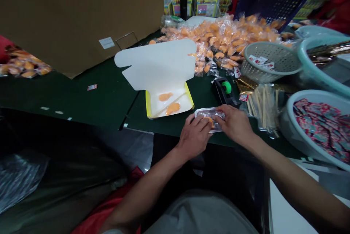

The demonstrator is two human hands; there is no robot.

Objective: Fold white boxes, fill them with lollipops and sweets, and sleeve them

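Note:
A small clear plastic tray (pixel 208 111) lies at the table's front edge, with an orange piece (pixel 210 121) partly visible in it under my fingers. My left hand (pixel 194 133) grips the tray's left side, fingers curled over it beside the orange piece. On the right side, my right hand (pixel 235 122) holds the same tray, thumb and fingers bent onto it. Just left of them stands an open white carton (pixel 160 62) with yellow sides, its lid raised. Inside it lie two orange pieces (pixel 173 108), apparently in clear wrapping.
A black tape dispenser (pixel 225 93) stands behind my right hand. Bagged wooden sticks (pixel 264 106), a basin of small packets (pixel 290 117) and a grey colander (pixel 248 58) are to the right. Wrapped orange pieces (pixel 218 37) heap behind. A cardboard box (pixel 82 11) blocks the back left.

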